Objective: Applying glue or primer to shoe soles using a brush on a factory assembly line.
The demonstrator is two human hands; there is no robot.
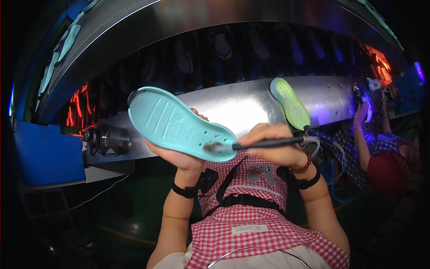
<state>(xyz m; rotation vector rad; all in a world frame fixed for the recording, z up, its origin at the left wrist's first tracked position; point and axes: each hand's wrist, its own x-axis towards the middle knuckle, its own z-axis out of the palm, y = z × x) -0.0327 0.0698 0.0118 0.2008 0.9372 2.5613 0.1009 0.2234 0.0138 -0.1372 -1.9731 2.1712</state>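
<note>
Head view: left hand [179, 157] cups turquoise shoe sole [179, 123] from beneath, fingers curled under, tread side up, chest-high over checked apron [251, 224]. Right hand [275, 145] fingers pinched shut around dark brush [257, 144], bristles touching sole heel. Risks: loose one-handed support lets sole tip; brush slipping past edge smears palm. Lime sole [290, 102] rests on metal conveyor ledge [233, 105] behind.

Two shoe soles show: one turquoise sole [179, 123], one green sole [291, 103]. One brush [260, 144]. One red-checked apron [260, 224].
</note>
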